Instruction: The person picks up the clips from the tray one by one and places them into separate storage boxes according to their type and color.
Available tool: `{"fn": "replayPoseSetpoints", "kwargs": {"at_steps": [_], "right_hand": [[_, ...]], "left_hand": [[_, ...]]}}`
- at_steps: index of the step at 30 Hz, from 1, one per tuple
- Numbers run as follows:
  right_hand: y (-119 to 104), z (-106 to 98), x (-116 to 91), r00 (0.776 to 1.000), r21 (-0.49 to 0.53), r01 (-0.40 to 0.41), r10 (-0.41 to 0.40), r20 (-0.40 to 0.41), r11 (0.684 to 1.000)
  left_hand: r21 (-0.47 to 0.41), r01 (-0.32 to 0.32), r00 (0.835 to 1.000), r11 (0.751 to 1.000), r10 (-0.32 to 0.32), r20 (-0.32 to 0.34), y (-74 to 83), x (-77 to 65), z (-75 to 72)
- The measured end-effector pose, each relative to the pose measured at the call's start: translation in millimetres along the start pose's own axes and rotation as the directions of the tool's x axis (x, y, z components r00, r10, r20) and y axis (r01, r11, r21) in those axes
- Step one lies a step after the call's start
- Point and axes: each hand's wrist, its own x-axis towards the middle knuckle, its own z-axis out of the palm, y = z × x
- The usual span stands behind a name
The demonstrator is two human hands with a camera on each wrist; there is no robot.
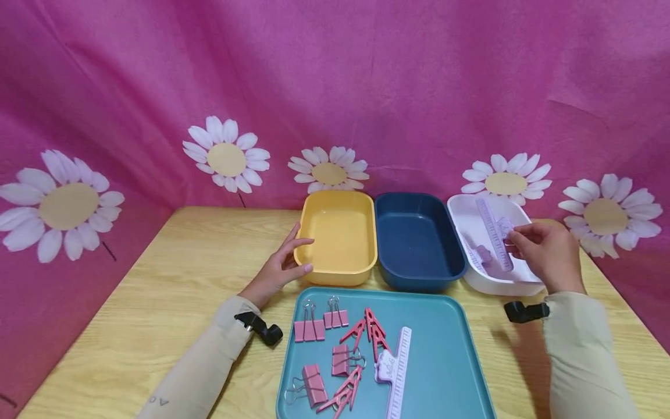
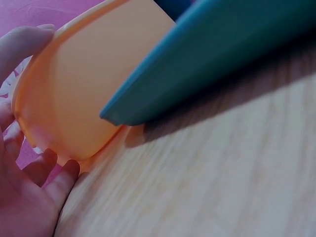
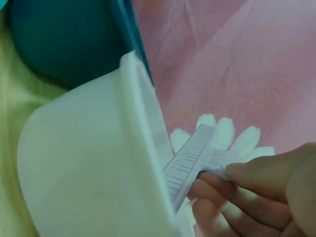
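My right hand (image 1: 549,253) pinches the tab of a lilac ruler clip (image 1: 494,235) between thumb and fingers, over the white bin (image 1: 523,289). In the right wrist view the long scaled edge of that clip (image 3: 190,165) slants behind the bin's rim. Another lilac clip (image 1: 483,256) lies inside the bin, partly covered by the held one. My left hand (image 1: 277,267) rests against the left side of the yellow bin (image 1: 340,278), fingers spread and fingertips at its rim. In the left wrist view fingertips (image 2: 69,170) touch the orange-looking wall.
A navy bin (image 1: 421,282) stands between the yellow and white ones. In front, a teal tray (image 1: 439,372) carries several pink binder clips (image 1: 310,330), pink clothespins (image 1: 342,393) and one lilac ruler clip (image 1: 399,372). A pink flowered curtain (image 1: 408,105) hangs behind the wooden table (image 1: 157,302).
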Motion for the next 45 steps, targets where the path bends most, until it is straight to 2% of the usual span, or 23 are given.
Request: {"fn": "replayPoseSetpoints", "kwargs": {"at_steps": [4,9,11,19,26,32,37,45], "right_hand": [[6,3,3,0.999,-0.033,-0.021,0.022,0.027,0.999],[11,4,7,1.0,-0.05,0.004,-0.002,0.021,0.999],[13,3,8,1.0,-0.086,0.005,-0.004,0.013,0.996],[17,5,9,0.996,-0.177,-0.075,0.08,0.026,0.981],[23,11,6,0.997,-0.236,-0.073,0.08,0.017,0.969],[26,14,6,0.999,-0.257,-0.037,0.042,0.014,0.966],[27,18,4,0.997,-0.268,-0.051,0.063,0.039,0.962],[28,20,4,0.995,-0.259,-0.055,0.076,0.071,0.964]], "left_hand": [[-0.001,0.012,1.0,1.0,-0.012,-0.007,1.8,-2.3,0.3],[0.004,0.016,1.0,1.0,-0.016,-0.016,5.0,0.4,0.3],[0.005,0.014,1.0,1.0,-0.014,-0.01,5.6,1.9,0.5],[-0.001,-0.007,1.0,1.0,0.007,-0.012,4.9,5.2,-0.7],[0.004,0.016,1.0,1.0,-0.016,-0.005,3.6,2.7,1.7],[-0.022,-0.024,1.0,0.999,0.024,0.0,0.9,3.8,2.3],[-0.021,-0.011,1.0,1.0,0.011,0.013,-2.8,1.6,3.0],[-0.019,-0.01,1.0,1.0,0.01,0.003,-0.1,-1.5,1.9]]}}
